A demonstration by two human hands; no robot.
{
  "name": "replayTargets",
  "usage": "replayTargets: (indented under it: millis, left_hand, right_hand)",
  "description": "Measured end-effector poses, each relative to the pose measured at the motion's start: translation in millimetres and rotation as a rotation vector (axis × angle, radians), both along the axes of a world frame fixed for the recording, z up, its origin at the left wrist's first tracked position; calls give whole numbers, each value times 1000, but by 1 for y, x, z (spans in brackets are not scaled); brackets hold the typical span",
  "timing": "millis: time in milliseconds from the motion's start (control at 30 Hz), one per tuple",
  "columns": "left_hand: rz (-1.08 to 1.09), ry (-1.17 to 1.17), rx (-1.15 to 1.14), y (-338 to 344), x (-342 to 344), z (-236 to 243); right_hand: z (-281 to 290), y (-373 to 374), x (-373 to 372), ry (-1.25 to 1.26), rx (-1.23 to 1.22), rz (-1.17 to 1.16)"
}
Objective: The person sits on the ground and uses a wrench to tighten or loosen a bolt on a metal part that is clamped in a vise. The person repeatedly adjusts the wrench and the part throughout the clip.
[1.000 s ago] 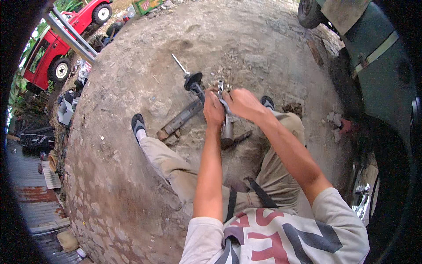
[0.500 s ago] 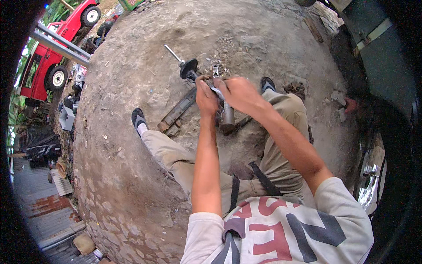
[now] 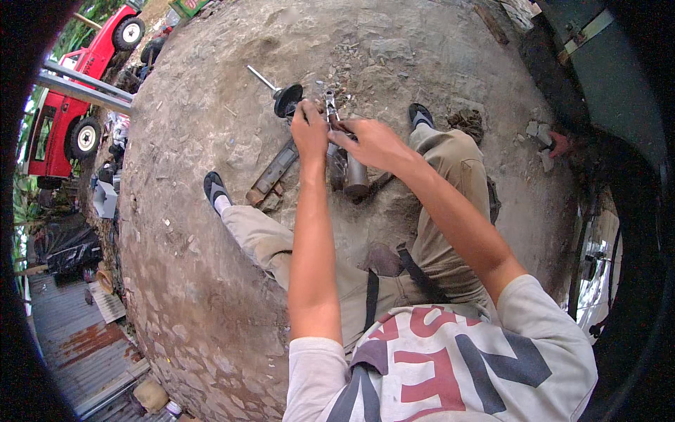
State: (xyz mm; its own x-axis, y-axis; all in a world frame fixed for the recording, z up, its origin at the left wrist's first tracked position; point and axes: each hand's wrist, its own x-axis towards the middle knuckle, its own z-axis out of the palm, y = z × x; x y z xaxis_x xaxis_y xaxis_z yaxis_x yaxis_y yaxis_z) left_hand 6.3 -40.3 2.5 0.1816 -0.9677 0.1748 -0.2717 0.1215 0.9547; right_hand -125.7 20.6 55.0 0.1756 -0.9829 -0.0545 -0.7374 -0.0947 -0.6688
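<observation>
I sit on bare dirt with my legs spread. A shock absorber lies between them: its thin rod and black round mount (image 3: 285, 98) point away from me, and its grey metal cylinder (image 3: 355, 177) lies closer. My left hand (image 3: 309, 132) is closed around the part just behind the black mount. Beside it, my right hand (image 3: 371, 142) is closed on a slim metal tool (image 3: 329, 104) whose tip sticks out past both hands. What the tool's jaws touch is hidden by my fingers.
A rusty flat metal bracket (image 3: 271, 176) lies by my left foot (image 3: 214, 190). Small stones and rubble are scattered past the mount. A red vehicle (image 3: 77, 91) stands far left, and a dark green vehicle body (image 3: 605, 77) is at right.
Both hands stay on the part and tool, now a little closer together. My head has shifted, so the ground and red vehicle sit differently in view.
</observation>
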Motion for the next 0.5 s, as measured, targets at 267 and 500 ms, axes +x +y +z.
replayTargets:
  millis: [267, 500]
  left_hand:
    - [107, 14, 36, 12, 1, -6]
    - [218, -104, 31, 13, -4, -15]
  right_hand:
    - [22, -1, 9, 263, 68, 178]
    - [20, -9, 9, 268, 130, 147]
